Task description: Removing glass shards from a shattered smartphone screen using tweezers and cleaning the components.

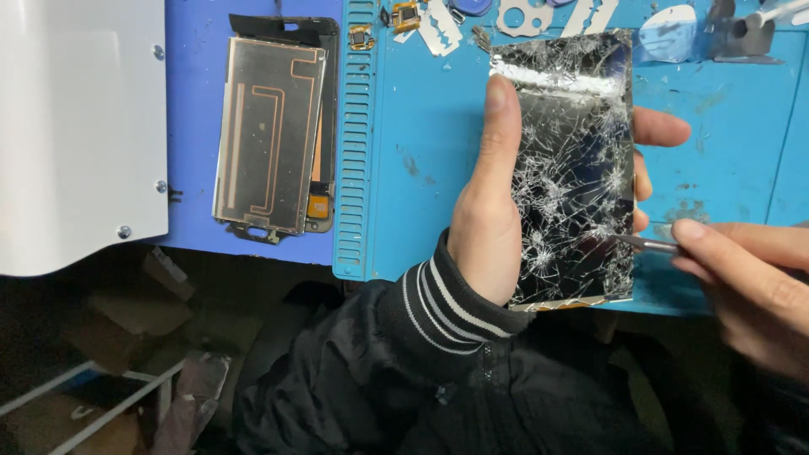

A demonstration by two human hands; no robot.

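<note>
Broken screen: the broken screen is a flat black glass panel full of white cracks. I hold it up above the blue mat, a bit right of the middle, its face turned to me so I can see it well.

White box: a big white box sits at the far left of the counter, well apart from my hands.

Metal plate: a shiny phone plate with copper lines lies flat on the blue mat, out of the way.

Small bits: little chips, thin blades and picks lie along the top edge of the mat, near but not under my hands.

Left hand: my left hand wraps round the broken screen. My thumb lies up its left edge and my other fingers poke out on the right edge. They are shut tight on it, I think so it stays still and does not bend.

Tool: a thin metal tool has its tip touching the right edge of the glass, low down.

Right hand: my right hand pinches the tool, fingers closed on it, coming in from the right side so the tip meets the edge.
</note>
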